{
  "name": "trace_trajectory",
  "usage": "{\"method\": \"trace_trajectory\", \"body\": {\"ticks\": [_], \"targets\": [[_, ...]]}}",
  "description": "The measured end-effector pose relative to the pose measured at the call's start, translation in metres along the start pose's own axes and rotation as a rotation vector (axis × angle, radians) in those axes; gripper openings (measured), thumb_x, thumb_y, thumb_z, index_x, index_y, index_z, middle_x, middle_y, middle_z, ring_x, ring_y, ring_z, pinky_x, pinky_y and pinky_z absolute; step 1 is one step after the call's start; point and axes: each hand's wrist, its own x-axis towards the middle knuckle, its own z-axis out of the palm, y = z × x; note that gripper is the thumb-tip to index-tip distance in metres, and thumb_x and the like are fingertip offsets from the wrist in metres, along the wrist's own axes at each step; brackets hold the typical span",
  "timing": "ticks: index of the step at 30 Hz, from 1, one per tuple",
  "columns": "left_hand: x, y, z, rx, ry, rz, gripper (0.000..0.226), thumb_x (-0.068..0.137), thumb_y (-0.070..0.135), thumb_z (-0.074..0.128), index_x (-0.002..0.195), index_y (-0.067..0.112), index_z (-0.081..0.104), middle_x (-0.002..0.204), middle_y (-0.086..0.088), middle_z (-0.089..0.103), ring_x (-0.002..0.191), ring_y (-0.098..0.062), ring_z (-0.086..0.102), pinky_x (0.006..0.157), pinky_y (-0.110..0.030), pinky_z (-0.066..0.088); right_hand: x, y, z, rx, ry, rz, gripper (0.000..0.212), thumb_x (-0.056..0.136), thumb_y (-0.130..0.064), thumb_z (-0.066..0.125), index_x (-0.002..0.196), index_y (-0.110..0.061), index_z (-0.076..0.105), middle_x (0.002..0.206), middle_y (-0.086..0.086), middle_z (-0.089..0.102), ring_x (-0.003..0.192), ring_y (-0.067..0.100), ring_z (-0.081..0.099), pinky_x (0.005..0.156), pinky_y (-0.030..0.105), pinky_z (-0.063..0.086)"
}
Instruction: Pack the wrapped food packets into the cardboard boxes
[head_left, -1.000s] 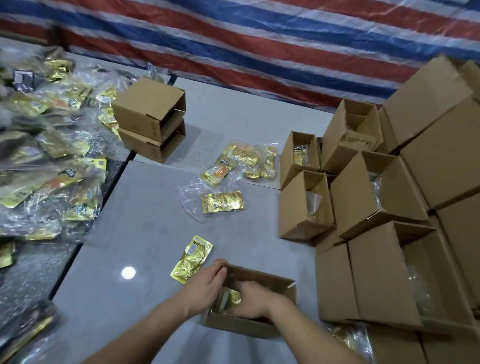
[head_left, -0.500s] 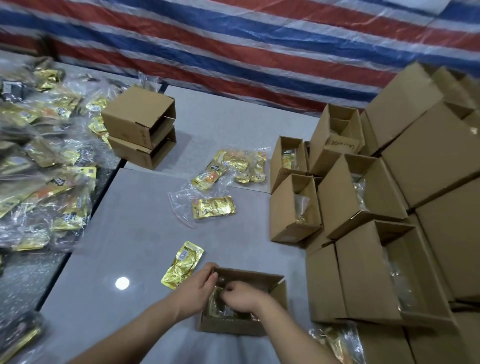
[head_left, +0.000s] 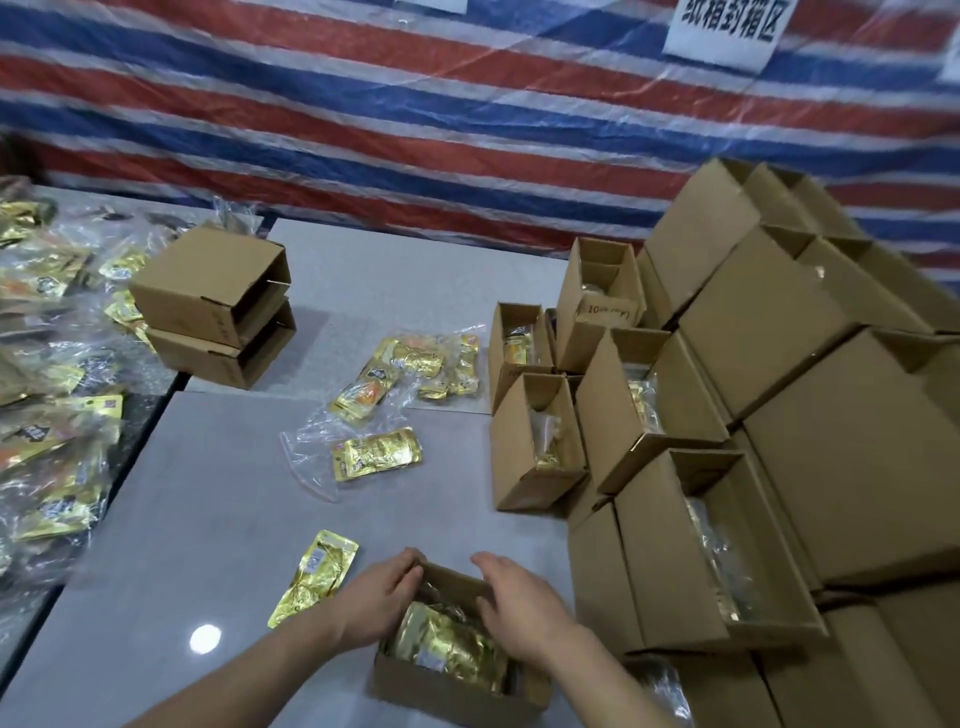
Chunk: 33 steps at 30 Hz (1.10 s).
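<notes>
A small open cardboard box (head_left: 441, 699) sits at the near edge of the grey table (head_left: 208, 493), with gold wrapped packets (head_left: 452, 652) lying inside it. My left hand (head_left: 376, 605) grips the box's left wall, fingertips over the rim. On the box's right side rests my right hand (head_left: 522, 610), its fingers fairly straight. One loose gold packet (head_left: 314, 577) lies flat just left of the box. Farther back, another packet (head_left: 376, 453) lies on a clear plastic bag.
A clear bag of several packets (head_left: 410, 366) lies mid-table. Open boxes holding packets (head_left: 535, 467) and a tall stack of boxes (head_left: 831, 415) fill the right side. Two stacked boxes (head_left: 208, 306) stand at back left. A heap of bagged packets (head_left: 47, 415) covers the left table.
Both hands have come out of the box and moved to its sides. The packets now lie settled inside. The camera has tilted up a little.
</notes>
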Motion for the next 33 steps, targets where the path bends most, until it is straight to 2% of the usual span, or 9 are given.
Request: {"method": "trace_trajectory", "body": {"ticks": [6, 11, 14, 16, 21, 24, 27, 30, 33], "targets": [[0.033, 0.024, 0.004, -0.059, 0.091, -0.153, 0.041, 0.105, 0.043, 0.041, 0.141, 0.025, 0.047, 0.139, -0.003, 0.056, 0.128, -0.020, 0.052, 0.104, -0.025, 0.037, 0.000, 0.015, -0.001, 0.120, 0.093, 0.215, 0.027, 0.090, -0.014, 0.049, 0.112, -0.028, 0.054, 0.111, 0.004, 0.066, 0.103, 0.032, 0.063, 0.081, 0.033, 0.048], [0.043, 0.044, 0.025, -0.045, 0.150, -0.276, 0.087, 0.096, 0.061, 0.047, 0.159, 0.011, 0.011, 0.163, -0.007, 0.024, 0.147, -0.023, 0.030, 0.114, -0.029, 0.026, 0.008, 0.045, -0.014, 0.299, 0.238, 0.423, 0.030, 0.093, -0.012, 0.048, 0.121, -0.020, 0.052, 0.118, 0.005, 0.066, 0.110, 0.029, 0.064, 0.087, 0.032, 0.048], [0.049, 0.069, 0.045, -0.226, -0.013, -0.350, 0.097, 0.089, 0.073, 0.046, 0.159, 0.020, 0.005, 0.160, -0.004, 0.032, 0.136, -0.024, 0.044, 0.095, -0.028, 0.047, 0.015, 0.059, -0.019, 0.360, 0.310, 0.519, 0.037, 0.095, -0.011, 0.051, 0.131, -0.016, 0.049, 0.122, 0.008, 0.066, 0.112, 0.029, 0.064, 0.088, 0.033, 0.050], [0.058, 0.087, 0.057, -0.244, -0.077, -0.342, 0.094, 0.089, 0.073, 0.046, 0.159, 0.028, 0.003, 0.156, -0.002, 0.038, 0.121, -0.023, 0.051, 0.072, -0.024, 0.052, 0.017, 0.065, -0.020, 0.376, 0.335, 0.566, 0.039, 0.095, -0.010, 0.052, 0.134, -0.011, 0.045, 0.126, 0.011, 0.063, 0.115, 0.031, 0.063, 0.091, 0.036, 0.051], [0.081, 0.110, 0.078, -0.315, -0.068, -0.311, 0.066, 0.098, 0.052, 0.045, 0.156, 0.035, 0.018, 0.142, -0.002, 0.050, 0.116, -0.024, 0.055, 0.078, -0.035, 0.056, 0.017, 0.071, -0.023, 0.431, 0.440, 0.580, 0.053, 0.095, -0.004, 0.048, 0.145, -0.010, 0.034, 0.142, 0.012, 0.050, 0.126, 0.032, 0.054, 0.099, 0.037, 0.047], [0.082, 0.112, 0.081, -0.411, -0.090, -0.306, 0.048, 0.099, 0.052, 0.043, 0.145, 0.045, 0.031, 0.128, 0.003, 0.057, 0.104, -0.017, 0.057, 0.074, -0.030, 0.053, 0.013, 0.070, -0.019, 0.360, 0.483, 0.498, 0.067, 0.097, -0.013, 0.050, 0.156, -0.008, 0.017, 0.162, 0.009, 0.022, 0.145, 0.026, 0.032, 0.114, 0.031, 0.033], [0.083, 0.112, 0.082, -0.426, -0.112, -0.292, 0.042, 0.100, 0.053, 0.041, 0.137, 0.060, 0.022, 0.127, 0.005, 0.055, 0.103, -0.014, 0.055, 0.072, -0.027, 0.051, 0.013, 0.068, -0.012, 0.206, 0.502, 0.427, 0.065, 0.101, -0.016, 0.043, 0.158, -0.008, 0.011, 0.166, 0.008, 0.009, 0.152, 0.024, 0.014, 0.123, 0.032, 0.017], [0.086, 0.113, 0.083, -0.417, -0.120, -0.249, 0.046, 0.101, 0.052, 0.040, 0.139, 0.060, 0.017, 0.128, 0.003, 0.056, 0.105, -0.011, 0.055, 0.082, -0.028, 0.051, 0.015, 0.067, -0.008, 0.175, 0.499, 0.402, 0.066, 0.102, -0.018, 0.042, 0.159, -0.010, 0.011, 0.167, 0.006, 0.003, 0.153, 0.024, 0.007, 0.125, 0.034, 0.011], [0.089, 0.109, 0.081, -0.389, -0.103, -0.190, 0.052, 0.104, 0.045, 0.040, 0.151, 0.047, 0.018, 0.140, -0.003, 0.055, 0.127, -0.018, 0.052, 0.103, -0.031, 0.043, 0.016, 0.067, -0.007, 0.171, 0.502, 0.395, 0.065, 0.101, -0.021, 0.044, 0.158, -0.012, 0.014, 0.167, 0.005, 0.002, 0.153, 0.024, 0.005, 0.125, 0.034, 0.009]]}}
